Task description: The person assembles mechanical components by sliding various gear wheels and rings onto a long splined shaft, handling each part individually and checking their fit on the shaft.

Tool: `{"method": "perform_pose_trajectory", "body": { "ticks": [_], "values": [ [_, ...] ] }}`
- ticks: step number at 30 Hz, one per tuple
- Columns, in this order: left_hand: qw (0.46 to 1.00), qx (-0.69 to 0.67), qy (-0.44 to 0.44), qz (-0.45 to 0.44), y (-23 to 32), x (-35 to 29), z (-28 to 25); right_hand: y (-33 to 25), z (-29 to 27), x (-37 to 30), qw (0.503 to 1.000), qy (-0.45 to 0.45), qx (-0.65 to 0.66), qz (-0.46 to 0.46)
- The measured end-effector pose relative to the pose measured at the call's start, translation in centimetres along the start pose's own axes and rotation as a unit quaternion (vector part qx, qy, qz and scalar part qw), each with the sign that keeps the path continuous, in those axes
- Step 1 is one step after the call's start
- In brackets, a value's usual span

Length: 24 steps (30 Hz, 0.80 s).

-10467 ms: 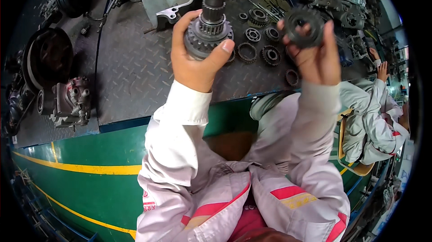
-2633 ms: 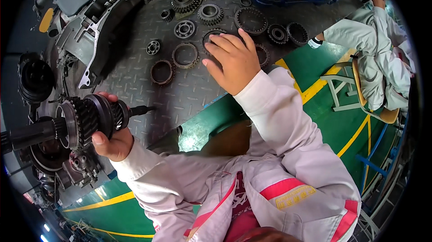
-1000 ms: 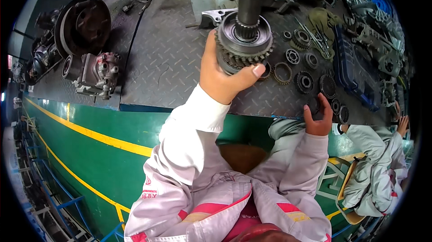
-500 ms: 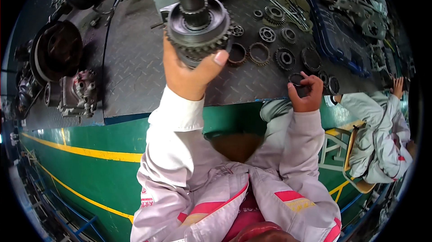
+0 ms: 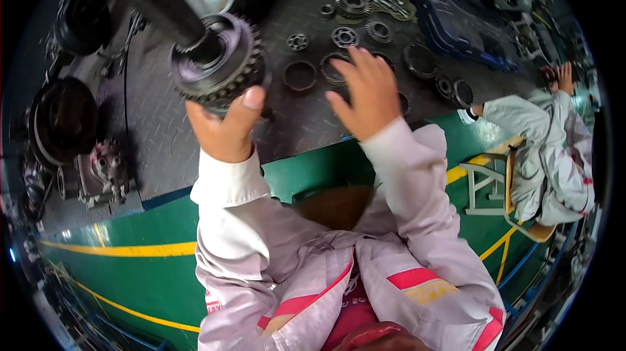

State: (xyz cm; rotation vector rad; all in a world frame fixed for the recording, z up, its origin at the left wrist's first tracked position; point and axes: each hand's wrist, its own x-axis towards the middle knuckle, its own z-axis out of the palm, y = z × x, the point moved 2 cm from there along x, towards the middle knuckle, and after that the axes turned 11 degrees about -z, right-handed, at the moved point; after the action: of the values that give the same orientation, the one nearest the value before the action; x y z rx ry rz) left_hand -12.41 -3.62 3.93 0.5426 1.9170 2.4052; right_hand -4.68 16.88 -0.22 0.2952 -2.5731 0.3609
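Observation:
My left hand (image 5: 222,129) is closed around the underside of a toothed gear hub (image 5: 225,67), its thumb lying on the near right side. A thick dark shaft (image 5: 156,5) stands up out of the hub's centre and leans to the far left. My right hand (image 5: 370,93) hovers over the bench with fingers spread, slightly blurred, and nothing visible in it. Beyond its fingertips lie a toothed ring (image 5: 331,72) and a ball bearing (image 5: 345,37). A plain dark ring (image 5: 300,76) lies between my hands. Another dark ring (image 5: 404,104) is partly hidden beside my right wrist.
Several gears, including a large one (image 5: 420,60), lie on the patterned metal bench (image 5: 160,129). A blue plastic case (image 5: 450,25) and metal tools (image 5: 385,0) lie farther back. Castings and a drum (image 5: 65,122) stand left. A seated person's sleeve (image 5: 515,116) shows at right.
My right hand has let go of the dark ring near the bench edge and moved left with its fingers spreading. My left hand and the gear hub have shifted left, and the shaft leans more.

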Motion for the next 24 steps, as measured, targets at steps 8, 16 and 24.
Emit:
{"method": "perform_pose_trajectory", "body": {
  "ticks": [8,16,24],
  "values": [
    [1.0,0.007,-0.008,0.022,-0.6,0.2,0.5,0.7,3.4,2.1,0.989,-0.101,-0.036,0.098],
    [0.998,-0.058,-0.003,0.0,0.8,0.0,2.1,0.9,-1.1,3.0,0.979,0.145,0.138,0.021],
    [0.997,-0.065,-0.045,-0.029,1.2,0.1,2.5,-2.6,-19.6,14.9,0.778,0.362,0.499,-0.124]
  ]
}}
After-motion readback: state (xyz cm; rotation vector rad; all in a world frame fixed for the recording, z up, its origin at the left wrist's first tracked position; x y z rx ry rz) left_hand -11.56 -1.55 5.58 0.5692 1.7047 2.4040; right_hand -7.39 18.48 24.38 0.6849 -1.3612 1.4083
